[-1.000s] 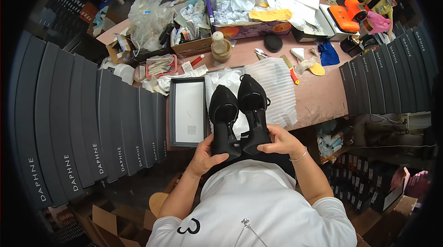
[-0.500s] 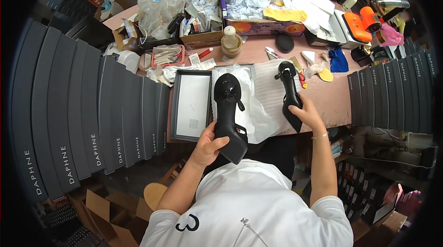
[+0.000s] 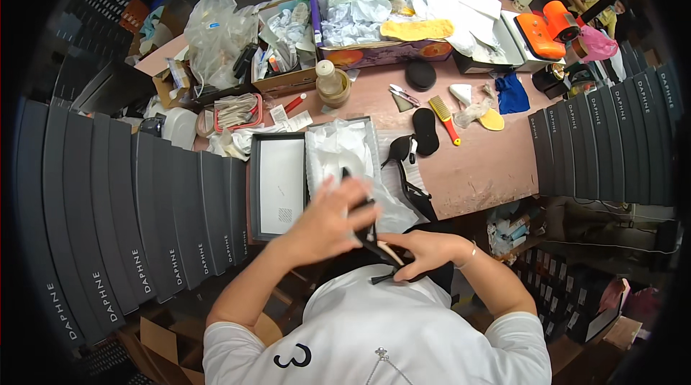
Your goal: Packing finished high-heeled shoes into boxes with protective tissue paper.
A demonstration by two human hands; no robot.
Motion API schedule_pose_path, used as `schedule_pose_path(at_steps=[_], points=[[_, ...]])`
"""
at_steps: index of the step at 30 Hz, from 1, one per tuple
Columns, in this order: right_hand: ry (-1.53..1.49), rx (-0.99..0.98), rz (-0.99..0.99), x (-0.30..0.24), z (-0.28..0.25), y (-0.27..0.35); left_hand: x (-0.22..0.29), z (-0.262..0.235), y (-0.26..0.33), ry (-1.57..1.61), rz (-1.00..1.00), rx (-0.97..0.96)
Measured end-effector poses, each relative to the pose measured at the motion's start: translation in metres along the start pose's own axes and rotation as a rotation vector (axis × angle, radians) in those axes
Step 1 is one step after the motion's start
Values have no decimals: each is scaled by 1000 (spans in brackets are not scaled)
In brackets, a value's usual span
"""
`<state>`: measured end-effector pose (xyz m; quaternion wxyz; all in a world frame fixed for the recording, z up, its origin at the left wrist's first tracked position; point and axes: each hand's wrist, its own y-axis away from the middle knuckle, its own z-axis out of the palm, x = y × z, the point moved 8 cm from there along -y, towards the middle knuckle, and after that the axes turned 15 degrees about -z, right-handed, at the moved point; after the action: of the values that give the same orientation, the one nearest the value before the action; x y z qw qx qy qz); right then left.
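A black high-heeled shoe (image 3: 371, 230) is held low in front of my shirt, its sole side edge showing beige. My right hand (image 3: 428, 252) is closed around its front part. Over its rear part is my left hand (image 3: 317, 219), blurred, with the fingers spread; it hides much of the shoe. The other black strappy heeled shoe (image 3: 412, 182) lies on its side on white wrapping sheet at the table's front. An open dark shoe box (image 3: 373, 142) lined with white tissue (image 3: 338, 142) stands behind my left hand. Left of it lies a grey-edged lid (image 3: 281, 183), its white inside up.
Stacked dark shoe boxes (image 3: 144, 198) wall the left, and more boxes (image 3: 612, 144) the right. On the pink table (image 3: 482, 176) lie a black rounded pad (image 3: 426, 132), a yellow-and-red brush (image 3: 445, 120) and a jar (image 3: 333, 86). A carton of crumpled paper (image 3: 381, 56) stands behind.
The right-hand shoe has been laid down on the wrapping. My right hand has moved left onto the other shoe, now lower and turned. My left hand has shifted on it, fingers spreading.
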<state>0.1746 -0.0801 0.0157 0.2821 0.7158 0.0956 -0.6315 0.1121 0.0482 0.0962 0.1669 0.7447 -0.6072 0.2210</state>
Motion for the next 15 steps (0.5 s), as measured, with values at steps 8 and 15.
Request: schedule_pose_path(at_steps=[8, 15], points=[[-672, 672, -260, 20, 2, 67, -207, 146, -78, 775, -1065, -268], [-871, 987, -617, 1, -4, 91, -187, 64, -104, 517, -802, -125]])
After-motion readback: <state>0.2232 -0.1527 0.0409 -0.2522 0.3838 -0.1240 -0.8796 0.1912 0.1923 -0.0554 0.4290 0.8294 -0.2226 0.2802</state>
